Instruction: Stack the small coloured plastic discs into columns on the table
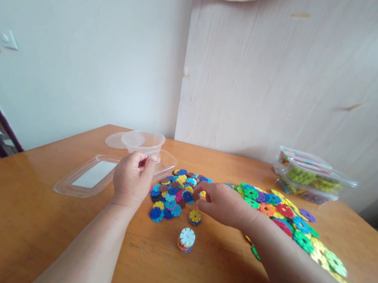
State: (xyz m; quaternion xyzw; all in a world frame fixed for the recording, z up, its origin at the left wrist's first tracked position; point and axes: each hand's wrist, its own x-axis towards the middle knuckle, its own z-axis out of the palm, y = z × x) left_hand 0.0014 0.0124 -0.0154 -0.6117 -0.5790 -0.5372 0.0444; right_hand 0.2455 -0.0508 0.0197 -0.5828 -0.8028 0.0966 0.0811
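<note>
Lying between my two hands is a heap of small notched discs (172, 194) in blue, yellow, brown and pink, spread on the wooden table (48, 234). My right hand (224, 204) is poised at the right edge of this heap, with its fingers bent and pointing left; I cannot tell whether their tips are parted or closed on a disc. My left hand (133, 178) stands to the left of the heap, closed, with the thumb laid against the curled fingers; whether anything is enclosed I cannot tell. Just on the near side of my right fingertips sits a yellow-topped stack (195, 217); nearer to me than both hands is a pale-topped stack (187, 237), with yellow and pink edges showing beneath. To the right of my right hand, partly hidden by my forearm, larger discs (303, 240) in green, yellow, red, orange, blue and purple lie in a wide, overlapping spread. Left of my left hand rests a clear lid (67, 181) bearing a white rectangle (95, 174); behind the hand lies a shallow clear tray (169, 162), and farther back a round translucent tub (143, 139) beside a round lid (113, 139). Well beyond my right hand, clear boxes (314, 178) with green and yellow contents are stacked.
</note>
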